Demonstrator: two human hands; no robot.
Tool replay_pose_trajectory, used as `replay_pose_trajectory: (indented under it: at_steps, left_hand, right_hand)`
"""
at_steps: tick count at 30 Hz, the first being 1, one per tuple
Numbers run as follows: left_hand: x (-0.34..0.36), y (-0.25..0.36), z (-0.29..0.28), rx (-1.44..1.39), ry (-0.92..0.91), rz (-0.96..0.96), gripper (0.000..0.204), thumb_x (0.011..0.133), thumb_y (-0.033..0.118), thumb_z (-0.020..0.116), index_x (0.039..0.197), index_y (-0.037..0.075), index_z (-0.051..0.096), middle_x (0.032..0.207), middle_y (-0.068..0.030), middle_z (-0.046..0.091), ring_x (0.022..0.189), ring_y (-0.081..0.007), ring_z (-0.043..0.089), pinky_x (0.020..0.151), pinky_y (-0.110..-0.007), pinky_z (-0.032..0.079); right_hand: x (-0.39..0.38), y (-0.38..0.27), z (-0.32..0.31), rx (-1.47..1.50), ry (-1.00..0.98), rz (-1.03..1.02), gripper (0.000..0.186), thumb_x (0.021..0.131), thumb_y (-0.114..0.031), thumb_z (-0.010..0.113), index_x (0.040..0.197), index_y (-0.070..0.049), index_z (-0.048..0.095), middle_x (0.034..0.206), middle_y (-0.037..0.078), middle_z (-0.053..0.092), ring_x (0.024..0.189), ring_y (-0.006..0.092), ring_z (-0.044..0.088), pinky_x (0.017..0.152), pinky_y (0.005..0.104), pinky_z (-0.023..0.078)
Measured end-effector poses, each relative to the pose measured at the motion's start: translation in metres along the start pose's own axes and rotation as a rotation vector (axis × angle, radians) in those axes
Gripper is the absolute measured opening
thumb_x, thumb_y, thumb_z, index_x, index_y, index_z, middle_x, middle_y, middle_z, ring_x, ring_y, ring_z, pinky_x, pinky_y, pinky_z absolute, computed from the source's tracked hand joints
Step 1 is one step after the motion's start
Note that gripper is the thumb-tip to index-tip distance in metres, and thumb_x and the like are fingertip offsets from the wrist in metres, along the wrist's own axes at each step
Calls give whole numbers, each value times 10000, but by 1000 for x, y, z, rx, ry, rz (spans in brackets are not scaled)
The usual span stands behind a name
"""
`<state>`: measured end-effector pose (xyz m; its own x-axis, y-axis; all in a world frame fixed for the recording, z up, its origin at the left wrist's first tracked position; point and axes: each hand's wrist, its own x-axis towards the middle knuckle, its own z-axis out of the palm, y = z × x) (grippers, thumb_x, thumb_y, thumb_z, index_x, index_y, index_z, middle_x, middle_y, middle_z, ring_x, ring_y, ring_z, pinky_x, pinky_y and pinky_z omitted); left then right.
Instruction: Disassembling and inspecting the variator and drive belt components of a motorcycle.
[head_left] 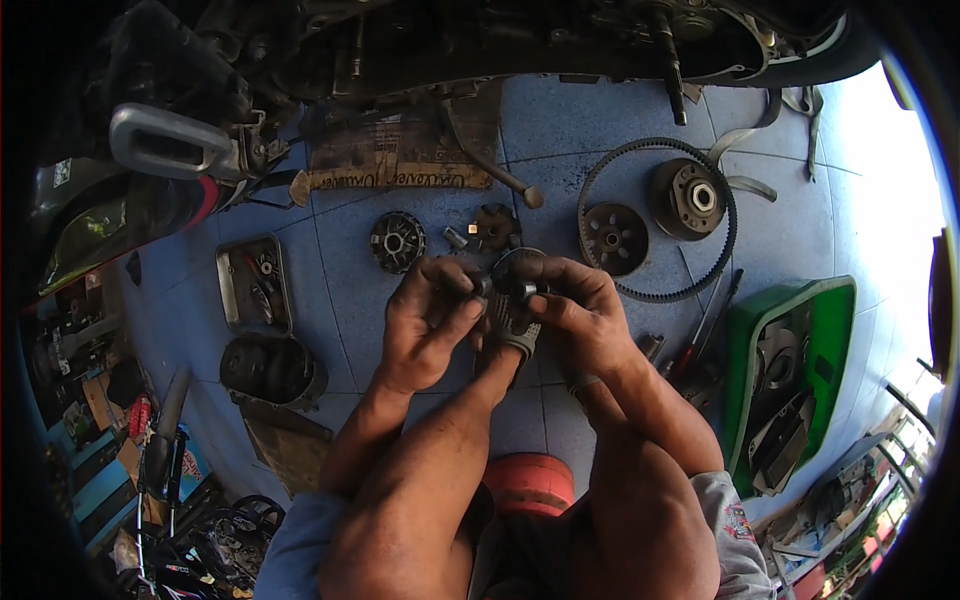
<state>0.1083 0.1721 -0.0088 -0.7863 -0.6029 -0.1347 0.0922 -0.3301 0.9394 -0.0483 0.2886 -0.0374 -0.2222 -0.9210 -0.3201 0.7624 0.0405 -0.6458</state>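
Observation:
My left hand (425, 325) is closed, pinching a small dark round part (478, 283) between thumb and fingertips. My right hand (590, 320) is closed on another small piece (529, 289), dark with a shiny metal band. Both hands are held close together above my sandalled foot. Just beyond them on the blue tiles lie a finned round metal part (398, 242), a small silver cylinder (456, 238) and a dark toothed plate (497, 225). Right of these, a toothed belt (733, 225) surrounds a clutch assembly (687, 197) and a holed round plate (613, 240).
A scooter body (140, 230) and engine (560, 40) span the top and left. A metal tray of tools (255, 255), a dark cover (270, 370), a cardboard sheet (380, 160), screwdrivers (700, 335), a green bin of parts (745, 350) and a red stool (530, 475) surround me.

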Motion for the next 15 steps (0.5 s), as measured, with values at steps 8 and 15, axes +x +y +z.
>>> replay_pose_trajectory:
  at_steps: [8, 15]
  left_hand:
    - [1, 8, 7, -25, 1, 64, 313, 859, 13, 607, 1118, 45, 433, 995, -147, 554, 710, -142, 593, 526, -237, 498]
    - [-2, 18, 11, 455, -37, 108, 377, 817, -46, 646, 1165, -49, 501, 1010, -109, 574, 838, -117, 577, 708, -231, 499]
  right_hand:
    - [-1, -3, -2, 97, -103, -55, 324, 824, 11, 645, 1145, 23, 602, 1087, 99, 641, 957, 144, 609, 853, 276, 495]
    - [-3, -7, 2, 75, -74, -57, 331, 813, 25, 664, 1138, 16, 605, 1105, 107, 638, 1013, 161, 595, 899, 287, 476]
